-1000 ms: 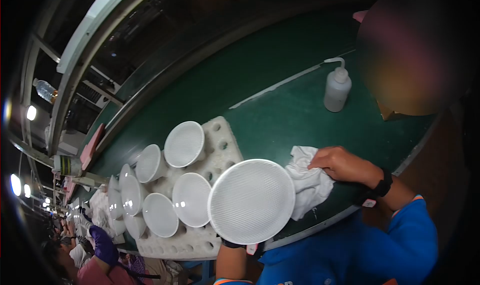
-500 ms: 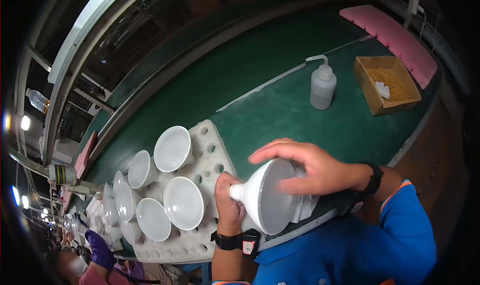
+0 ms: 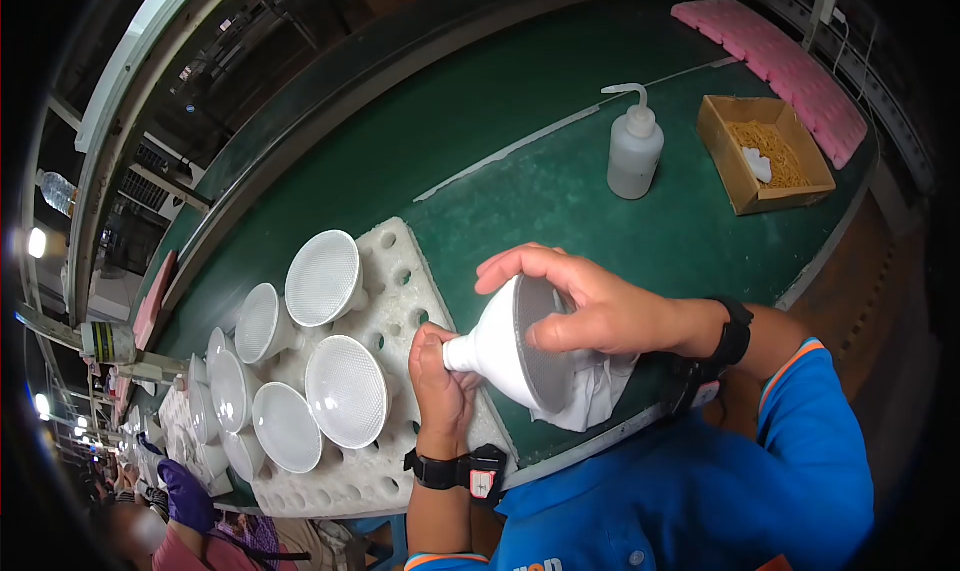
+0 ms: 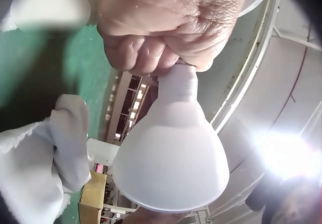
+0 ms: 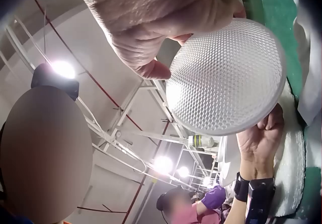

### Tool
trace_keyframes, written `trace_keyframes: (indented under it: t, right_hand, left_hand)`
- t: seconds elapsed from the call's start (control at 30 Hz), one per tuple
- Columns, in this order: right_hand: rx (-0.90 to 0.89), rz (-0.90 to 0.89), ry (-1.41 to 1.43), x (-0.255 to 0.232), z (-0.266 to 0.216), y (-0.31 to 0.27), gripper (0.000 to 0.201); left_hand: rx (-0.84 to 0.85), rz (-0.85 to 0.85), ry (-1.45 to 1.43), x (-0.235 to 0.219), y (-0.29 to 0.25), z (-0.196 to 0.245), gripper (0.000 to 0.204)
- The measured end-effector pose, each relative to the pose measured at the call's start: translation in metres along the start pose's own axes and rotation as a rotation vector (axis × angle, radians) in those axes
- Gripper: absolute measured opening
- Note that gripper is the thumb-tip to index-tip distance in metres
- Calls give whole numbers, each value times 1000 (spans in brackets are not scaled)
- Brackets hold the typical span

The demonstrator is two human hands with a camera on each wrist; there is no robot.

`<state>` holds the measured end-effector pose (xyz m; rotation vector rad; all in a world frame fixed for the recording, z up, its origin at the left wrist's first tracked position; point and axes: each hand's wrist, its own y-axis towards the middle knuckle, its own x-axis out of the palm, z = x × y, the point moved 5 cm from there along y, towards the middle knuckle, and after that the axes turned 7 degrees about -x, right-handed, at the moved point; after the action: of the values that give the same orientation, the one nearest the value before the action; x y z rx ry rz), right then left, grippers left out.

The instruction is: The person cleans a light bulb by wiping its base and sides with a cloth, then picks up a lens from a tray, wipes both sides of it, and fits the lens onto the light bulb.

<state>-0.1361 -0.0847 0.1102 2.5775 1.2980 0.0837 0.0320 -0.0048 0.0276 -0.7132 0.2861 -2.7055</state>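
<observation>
A white reflector bulb [image 3: 500, 341] with a dimpled clear face [image 5: 226, 78] is held sideways above the bench. My left hand [image 3: 440, 386] grips its narrow neck; in the left wrist view the curled fingers [image 4: 143, 53] close round the end of the neck [image 4: 177, 83]. At the wide end, my right hand [image 3: 590, 306] spans the rim, thumb on the face side and fingers reaching over the upper edge. A crumpled white cloth [image 3: 590, 396] lies on the bench below the bulb's face, partly hidden by it, and also shows in the left wrist view.
Left of my hands, several similar bulbs [image 3: 345, 391] stand face up in a holed white foam tray [image 3: 385, 256]. A wash bottle [image 3: 635, 151] and a cardboard box [image 3: 720, 161] of small tan pieces stand farther back, near pink foam [image 3: 770, 66]. Another person [image 3: 185, 531] sits far left.
My right hand has left the cloth and come over to the bulb's rim. The bulb has turned from facing up to facing sideways, to the right. The head view has shifted slightly.
</observation>
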Motion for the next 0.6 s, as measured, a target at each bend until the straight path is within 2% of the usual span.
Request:
trace_keyframes:
  t: [0.3, 0.43, 0.6]
  right_hand:
    - [150, 31, 289, -2, 18, 6, 42]
    - [299, 48, 423, 0, 20, 11, 31]
    - [293, 73, 518, -7, 35, 26, 24]
  left_hand:
    - [-66, -17, -33, 2, 3, -4, 25]
    - [-110, -8, -35, 0, 5, -5, 26]
    - [-138, 15, -51, -1, 9, -8, 29]
